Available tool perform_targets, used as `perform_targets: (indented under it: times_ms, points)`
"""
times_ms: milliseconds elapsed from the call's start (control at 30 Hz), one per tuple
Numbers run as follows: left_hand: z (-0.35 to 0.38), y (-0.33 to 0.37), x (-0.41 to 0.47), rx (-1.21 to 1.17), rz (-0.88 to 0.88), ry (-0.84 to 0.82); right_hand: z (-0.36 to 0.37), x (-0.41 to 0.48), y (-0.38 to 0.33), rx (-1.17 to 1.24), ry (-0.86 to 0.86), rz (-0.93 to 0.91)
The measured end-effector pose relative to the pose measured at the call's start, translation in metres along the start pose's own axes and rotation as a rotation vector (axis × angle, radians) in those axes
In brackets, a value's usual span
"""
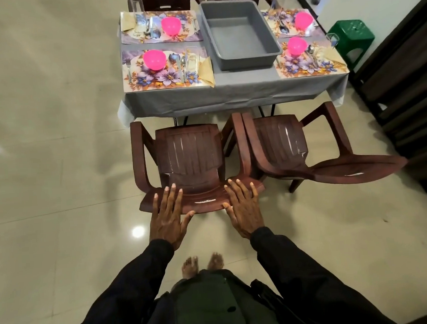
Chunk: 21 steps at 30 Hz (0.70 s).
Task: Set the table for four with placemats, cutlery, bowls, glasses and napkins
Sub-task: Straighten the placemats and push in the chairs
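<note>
My left hand (166,217) and my right hand (243,209) lie flat with straight fingers on the top of a brown plastic chair's backrest (202,200), holding nothing. Beyond it the table, under a grey cloth (240,91), carries several floral placemats. The near left placemat (162,80) has a pink bowl (154,59), a fork, a knife, a glass (192,60) and a yellow napkin (207,71). The near right placemat (309,67) has a pink bowl (297,46), cutlery, a glass and a napkin. Two far mats also carry pink bowls.
An empty grey tub (240,56) stands at the table's middle. A second brown chair (294,146) stands to the right of mine, angled. Two more chairs stand at the far side. A green stool (350,34) is at the right by a dark wall unit.
</note>
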<state>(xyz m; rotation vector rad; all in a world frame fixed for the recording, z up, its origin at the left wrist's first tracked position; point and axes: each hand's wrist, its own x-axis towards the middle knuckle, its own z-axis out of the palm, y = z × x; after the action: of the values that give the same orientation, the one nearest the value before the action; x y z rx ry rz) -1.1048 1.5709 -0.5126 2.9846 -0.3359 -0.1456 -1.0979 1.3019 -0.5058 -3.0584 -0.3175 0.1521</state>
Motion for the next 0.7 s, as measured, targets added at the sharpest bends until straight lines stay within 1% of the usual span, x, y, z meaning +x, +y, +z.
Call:
perform_targets:
  times_ms: [100,200,333,467,600,633,700]
  points:
    - [0.0,0.003,0.002,-0.011,-0.01,0.001,-0.002,0.003,0.006,0.018,-0.022,-0.02]
    - [0.002,0.007,0.003,-0.009,-0.049,-0.002,-0.005,0.003,0.012,0.04,-0.034,-0.084]
    - [0.0,0.042,0.016,-0.071,-0.066,0.026,-0.019,-0.003,0.05,0.177,0.057,-0.111]
    - [-0.007,0.129,0.051,-0.101,0.008,0.047,-0.043,-0.009,0.141,0.276,0.23,-0.029]
    - [-0.008,0.25,0.098,-0.133,0.09,0.093,-0.062,-0.022,0.267,0.269,0.413,0.101]
    - [-0.008,0.279,0.109,-0.159,0.104,0.097,-0.065,-0.025,0.297,0.259,0.417,0.145]
    - [-0.006,0.34,0.124,-0.2,0.143,0.074,-0.063,-0.038,0.357,0.219,0.357,0.223]
